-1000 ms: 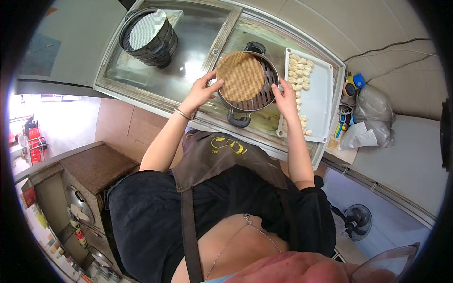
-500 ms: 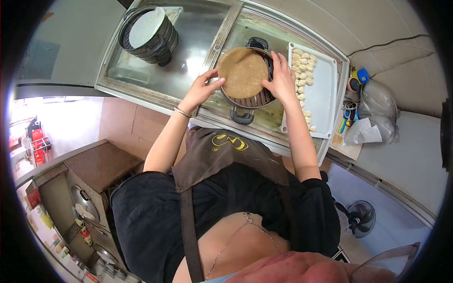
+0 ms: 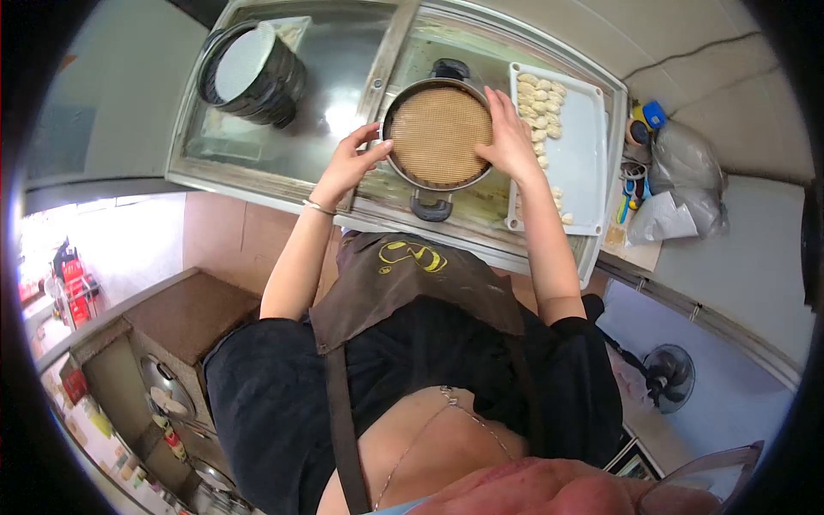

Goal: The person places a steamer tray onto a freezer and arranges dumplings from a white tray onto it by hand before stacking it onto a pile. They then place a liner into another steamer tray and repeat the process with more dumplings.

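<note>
A round metal steamer basket (image 3: 437, 183) with two black handles stands on the glass-topped counter in front of me. Inside it a round tan mesh steamer liner (image 3: 442, 133) lies flat. My left hand (image 3: 353, 160) straddles the basket's left rim, thumb at the liner's edge and fingers outside. On the opposite side, my right hand (image 3: 512, 142) has its thumb on the liner's right edge and its fingers along the outer wall. Right of this hand is a white tray (image 3: 582, 146) with rows of small pale dumplings (image 3: 536, 107) on its left side.
A stack of dark steamer baskets (image 3: 279, 94) with a white mesh liner (image 3: 243, 64) stands at the counter's back left. Beyond the tray are a grey plastic bag (image 3: 687, 189) and a blue-topped item (image 3: 652, 113). A fan (image 3: 668, 378) is at lower right.
The tan liner was tilted and bent above the basket, with slats showing below it; now it lies flat inside. Both hands have stayed at the basket's sides. The camera view has shifted slightly.
</note>
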`<state>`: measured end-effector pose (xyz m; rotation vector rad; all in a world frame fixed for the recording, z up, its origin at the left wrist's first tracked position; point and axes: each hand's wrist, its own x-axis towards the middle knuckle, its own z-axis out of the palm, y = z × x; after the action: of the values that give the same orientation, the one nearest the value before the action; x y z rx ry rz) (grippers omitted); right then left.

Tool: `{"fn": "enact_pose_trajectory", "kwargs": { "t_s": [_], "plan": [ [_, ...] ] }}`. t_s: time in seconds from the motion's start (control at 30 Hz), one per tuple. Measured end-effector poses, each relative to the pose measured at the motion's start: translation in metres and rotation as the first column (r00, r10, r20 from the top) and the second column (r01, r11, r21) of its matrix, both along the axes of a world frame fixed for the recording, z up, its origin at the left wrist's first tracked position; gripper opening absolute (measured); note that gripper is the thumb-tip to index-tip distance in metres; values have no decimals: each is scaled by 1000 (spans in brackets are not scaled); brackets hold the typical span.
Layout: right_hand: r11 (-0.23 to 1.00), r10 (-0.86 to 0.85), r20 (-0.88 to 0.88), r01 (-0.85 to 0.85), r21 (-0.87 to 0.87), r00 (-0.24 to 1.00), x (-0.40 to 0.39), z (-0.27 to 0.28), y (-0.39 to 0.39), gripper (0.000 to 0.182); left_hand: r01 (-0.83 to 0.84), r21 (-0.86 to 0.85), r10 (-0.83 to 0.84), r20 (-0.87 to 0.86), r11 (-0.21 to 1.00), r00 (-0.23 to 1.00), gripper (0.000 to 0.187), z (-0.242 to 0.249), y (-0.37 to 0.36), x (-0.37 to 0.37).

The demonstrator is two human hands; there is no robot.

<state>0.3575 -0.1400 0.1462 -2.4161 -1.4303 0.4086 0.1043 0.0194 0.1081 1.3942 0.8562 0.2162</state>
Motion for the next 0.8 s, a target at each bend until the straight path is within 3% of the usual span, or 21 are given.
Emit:
{"fn": "enact_pose_trajectory", "kwargs": {
  "t_s": [0.03, 0.07, 0.13, 0.17, 0.23, 0.3, 0.33, 0.4, 0.43, 0.5, 0.53, 0.6, 0.63, 0.7, 0.73, 0.8],
  "plan": [
    [988, -19, -58, 27, 150, 998, 3, -7, -4, 91, 0, 10, 1, -21, 1000, 1000, 64, -4, 1, 1],
    [989, -45, -48, 52, 139, 998, 11, -13, -12, 91, -20, 18, 20, 6, 1000, 1000, 62, -9, -1, 0],
    [845, -90, -519, 341, 412, 850, 27, -30, -24, 76, -4, 40, 2, 38, 999, 999, 60, 0, -4, -2],
    [784, -215, -498, 453, 425, 840, 40, -41, -36, 64, 5, 25, -6, 44, 1000, 999, 58, 5, -6, -4],
    [696, -327, -467, 543, 469, 822, 81, -81, -72, 57, 8, -7, -8, 57, 1000, 998, 53, 3, -5, -15],
    [713, -538, -378, 646, 272, 753, 122, -127, -118, 51, -17, -39, 18, 37, 999, 999, 51, 4, -5, -21],
    [713, -539, -376, 646, 272, 754, 128, -137, -129, 51, -49, -63, 51, 21, 997, 998, 50, 4, -3, -22],
    [676, -620, -479, 733, 76, 622, 132, -150, -145, 51, -53, -62, 53, 0, 997, 999, 49, 1, -1, -23],
    [674, -623, -477, 735, 74, 620, 133, -158, -146, 51, -56, -57, 56, -1, 997, 998, 49, 2, -1, -23],
    [596, -556, -525, 749, 288, 644, 141, -172, -139, 49, -56, -63, 56, 5, 996, 998, 49, 5, -1, -19],
    [589, -563, -525, 756, 286, 638, 141, -168, -130, 49, -46, -64, 46, 3, 997, 999, 49, 4, -1, -17],
    [592, -577, -388, 695, 408, 719, 150, -160, -108, 47, -29, -49, 29, 12, 998, 999, 49, 5, 2, -13],
    [585, -580, -388, 698, 413, 716, 159, -166, -101, 47, -22, -44, 23, 15, 999, 1000, 49, 7, 3, -12],
    [718, -558, -189, 584, 378, 808, 170, -172, -85, 45, -36, -28, 36, 17, 999, 999, 49, 12, 5, -14],
    [718, -552, -190, 579, 385, 811, 173, -170, -81, 45, -41, -22, 41, 20, 999, 999, 49, 13, 6, -16],
    [807, -518, -172, 545, 227, 838, 178, -165, -73, 45, -72, -10, 72, 9, 997, 997, 48, 12, 11, -24]
  ]
}}
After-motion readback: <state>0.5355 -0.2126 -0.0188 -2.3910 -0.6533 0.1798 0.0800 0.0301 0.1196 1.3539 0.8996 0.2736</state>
